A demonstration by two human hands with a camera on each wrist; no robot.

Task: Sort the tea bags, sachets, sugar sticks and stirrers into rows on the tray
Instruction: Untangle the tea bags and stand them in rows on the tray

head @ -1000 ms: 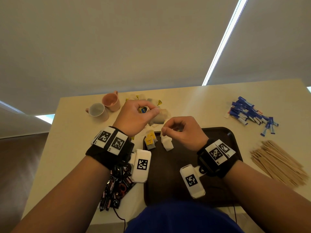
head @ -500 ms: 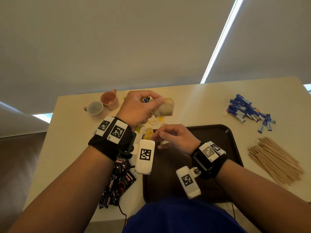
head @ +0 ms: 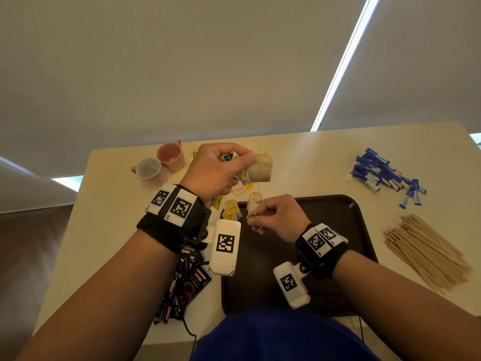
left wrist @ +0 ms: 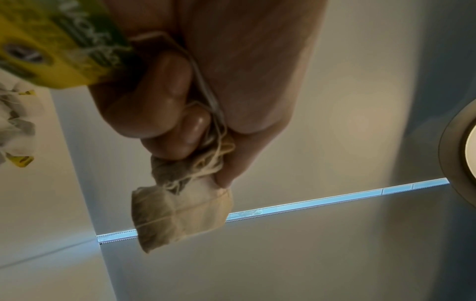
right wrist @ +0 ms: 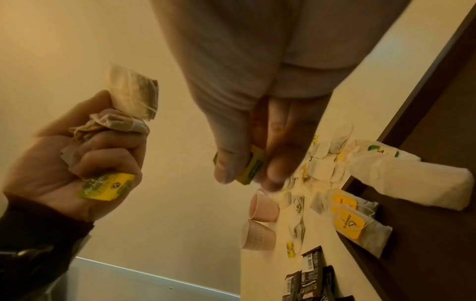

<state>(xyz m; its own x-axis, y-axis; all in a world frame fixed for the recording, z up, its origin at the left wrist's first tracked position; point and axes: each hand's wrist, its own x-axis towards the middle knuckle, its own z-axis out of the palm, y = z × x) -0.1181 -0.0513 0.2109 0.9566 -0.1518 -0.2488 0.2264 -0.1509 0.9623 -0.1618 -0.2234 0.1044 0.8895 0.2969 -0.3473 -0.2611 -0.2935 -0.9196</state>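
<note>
My left hand (head: 221,168) is raised over the table's far side and grips a bunch of beige tea bags (head: 261,169); one bag (left wrist: 180,213) hangs below the fingers, and a yellow tag (left wrist: 64,51) lies in the palm. A thin string runs down from the bunch to my right hand (head: 276,217), which pinches a yellow-green tag (right wrist: 253,167) above the far left corner of the dark brown tray (head: 325,217). On that corner lie tea bags with yellow tags (right wrist: 352,222) and a white tea bag (right wrist: 412,179).
Loose tea bags (right wrist: 324,163) are piled on the table beyond the tray. Two cups (head: 170,155) stand at the back left, dark sachets (head: 182,285) lie left of the tray, blue sugar sticks (head: 385,175) at the back right, wooden stirrers (head: 426,251) right of the tray.
My left hand has lifted the bunch of tea bags up and away from the pile. My right hand has left the white bag on the tray and now pinches a tag, with the string stretched between the hands.
</note>
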